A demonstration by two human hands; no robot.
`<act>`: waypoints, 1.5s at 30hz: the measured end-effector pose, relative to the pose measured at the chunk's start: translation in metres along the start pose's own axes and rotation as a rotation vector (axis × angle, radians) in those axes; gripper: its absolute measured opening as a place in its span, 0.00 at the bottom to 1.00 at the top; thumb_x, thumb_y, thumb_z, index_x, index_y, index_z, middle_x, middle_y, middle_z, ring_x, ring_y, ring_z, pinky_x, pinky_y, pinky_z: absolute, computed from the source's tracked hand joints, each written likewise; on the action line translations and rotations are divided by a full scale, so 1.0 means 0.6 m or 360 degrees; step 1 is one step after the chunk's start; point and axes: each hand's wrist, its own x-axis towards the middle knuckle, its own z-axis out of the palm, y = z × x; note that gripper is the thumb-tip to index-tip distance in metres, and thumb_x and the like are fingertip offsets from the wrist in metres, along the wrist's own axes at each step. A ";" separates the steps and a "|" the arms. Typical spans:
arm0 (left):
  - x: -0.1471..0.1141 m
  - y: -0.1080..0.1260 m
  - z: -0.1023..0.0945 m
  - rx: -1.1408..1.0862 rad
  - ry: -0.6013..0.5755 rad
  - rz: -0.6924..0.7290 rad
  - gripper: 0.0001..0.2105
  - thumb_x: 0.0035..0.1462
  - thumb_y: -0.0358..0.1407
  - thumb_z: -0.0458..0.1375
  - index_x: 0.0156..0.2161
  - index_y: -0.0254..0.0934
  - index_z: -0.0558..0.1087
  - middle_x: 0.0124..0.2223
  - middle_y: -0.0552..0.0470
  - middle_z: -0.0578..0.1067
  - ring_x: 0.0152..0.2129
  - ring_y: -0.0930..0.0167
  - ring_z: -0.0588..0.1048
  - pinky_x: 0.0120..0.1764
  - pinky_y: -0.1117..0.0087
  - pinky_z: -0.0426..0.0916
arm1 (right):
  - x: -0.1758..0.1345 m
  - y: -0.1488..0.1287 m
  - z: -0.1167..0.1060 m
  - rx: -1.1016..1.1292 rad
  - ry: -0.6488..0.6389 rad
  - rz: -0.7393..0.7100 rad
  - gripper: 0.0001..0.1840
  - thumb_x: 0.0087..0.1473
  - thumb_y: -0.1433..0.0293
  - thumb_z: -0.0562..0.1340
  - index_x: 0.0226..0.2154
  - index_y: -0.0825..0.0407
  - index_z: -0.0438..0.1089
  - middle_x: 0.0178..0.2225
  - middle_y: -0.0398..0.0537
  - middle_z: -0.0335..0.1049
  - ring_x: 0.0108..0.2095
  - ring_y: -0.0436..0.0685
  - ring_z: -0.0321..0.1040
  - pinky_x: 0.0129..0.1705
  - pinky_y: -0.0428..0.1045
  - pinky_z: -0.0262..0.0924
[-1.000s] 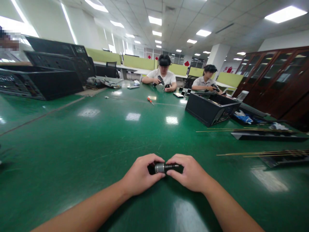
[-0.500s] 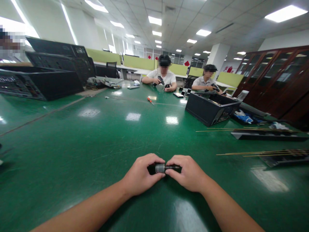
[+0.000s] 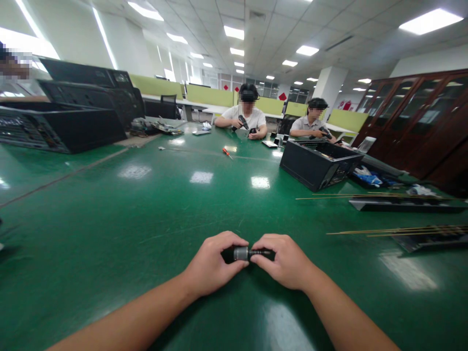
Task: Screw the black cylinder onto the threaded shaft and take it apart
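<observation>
My left hand (image 3: 214, 265) is curled closed round the dark body of a power screwdriver (image 3: 241, 253), whose grey ringed collar shows between thumb and fingers. From the collar a thin, dark, ribbed screwdriver bit (image 3: 259, 252) points right. My right hand (image 3: 283, 261) is closed about that bit, thumb below and fingers above. The tool lies level, low over the green table (image 3: 164, 204). A narrow gap separates the fingertips of both hands. Most of the tool's body is hidden by my left hand.
An open black computer case (image 3: 303, 165) stands right of centre; another case (image 3: 91, 126) is at far left. A red screwdriver (image 3: 226, 152) lies ahead. Thin brass-coloured rods (image 3: 351, 232) and dark metal trays (image 3: 405, 204) are at right. Two co-workers (image 3: 241, 117) hold drills across the table.
My left hand and the collar have shifted very slightly left, so the gap between the hands is a touch wider. Otherwise both hands keep their hold.
</observation>
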 end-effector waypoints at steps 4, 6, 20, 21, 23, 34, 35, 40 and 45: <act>0.000 0.002 -0.002 0.0018 0.0001 0.0006 0.12 0.50 0.31 0.65 0.42 0.39 0.76 0.39 0.51 0.79 0.36 0.69 0.77 0.41 0.68 0.70 | 0.000 0.000 -0.002 -0.0012 0.0004 0.0005 0.04 0.56 0.70 0.65 0.36 0.50 0.76 0.34 0.45 0.76 0.35 0.54 0.71 0.39 0.48 0.60; 0.001 0.003 -0.003 0.0021 0.0000 0.0013 0.12 0.50 0.31 0.65 0.42 0.39 0.76 0.39 0.51 0.79 0.36 0.69 0.77 0.42 0.68 0.70 | 0.000 0.000 -0.002 -0.0018 0.0004 0.0006 0.05 0.57 0.70 0.65 0.37 0.50 0.76 0.34 0.45 0.76 0.35 0.54 0.71 0.38 0.48 0.60; 0.001 -0.001 -0.003 0.0023 0.0031 0.0035 0.13 0.50 0.30 0.66 0.43 0.40 0.76 0.39 0.52 0.78 0.37 0.69 0.76 0.42 0.68 0.69 | -0.003 0.003 -0.003 -0.0040 0.0013 0.0017 0.04 0.56 0.70 0.64 0.36 0.51 0.76 0.33 0.45 0.76 0.35 0.54 0.71 0.38 0.48 0.60; 0.001 -0.001 -0.003 0.0021 0.0033 0.0034 0.12 0.50 0.30 0.66 0.43 0.40 0.76 0.39 0.52 0.78 0.37 0.69 0.76 0.42 0.68 0.69 | -0.003 0.003 -0.003 -0.0041 0.0012 0.0015 0.04 0.56 0.70 0.64 0.36 0.51 0.76 0.33 0.45 0.76 0.35 0.54 0.71 0.38 0.48 0.60; 0.000 0.000 -0.004 0.0020 0.0033 0.0034 0.12 0.51 0.30 0.66 0.42 0.40 0.76 0.39 0.52 0.78 0.37 0.69 0.76 0.42 0.68 0.69 | -0.003 0.003 -0.004 -0.0046 0.0013 0.0013 0.04 0.56 0.69 0.64 0.36 0.51 0.76 0.33 0.45 0.76 0.34 0.54 0.71 0.38 0.48 0.60; 0.001 0.001 -0.005 0.0045 0.0062 0.0056 0.12 0.50 0.31 0.66 0.43 0.40 0.77 0.39 0.51 0.79 0.37 0.69 0.77 0.42 0.68 0.70 | -0.003 0.002 -0.008 -0.0047 0.0028 0.0015 0.04 0.56 0.69 0.64 0.36 0.50 0.76 0.33 0.45 0.77 0.34 0.54 0.72 0.38 0.48 0.61; 0.001 0.001 -0.006 0.0044 0.0066 0.0060 0.13 0.50 0.31 0.66 0.43 0.40 0.77 0.39 0.51 0.79 0.37 0.69 0.77 0.42 0.68 0.70 | -0.004 0.002 -0.008 -0.0047 0.0025 0.0017 0.04 0.57 0.69 0.64 0.36 0.50 0.76 0.33 0.45 0.77 0.34 0.54 0.72 0.38 0.48 0.61; 0.003 0.001 -0.007 0.0051 0.0084 0.0073 0.13 0.50 0.30 0.66 0.43 0.40 0.77 0.39 0.51 0.79 0.37 0.69 0.77 0.43 0.68 0.71 | -0.003 0.003 -0.012 -0.0032 0.0036 0.0032 0.04 0.56 0.70 0.65 0.35 0.50 0.76 0.33 0.45 0.76 0.34 0.54 0.71 0.38 0.48 0.61; 0.003 0.001 -0.007 0.0067 0.0091 0.0067 0.13 0.50 0.30 0.66 0.42 0.39 0.77 0.39 0.50 0.79 0.37 0.69 0.77 0.42 0.67 0.71 | -0.003 0.007 -0.013 -0.0026 0.0047 0.0044 0.03 0.56 0.70 0.65 0.35 0.50 0.76 0.33 0.45 0.76 0.34 0.54 0.71 0.38 0.48 0.60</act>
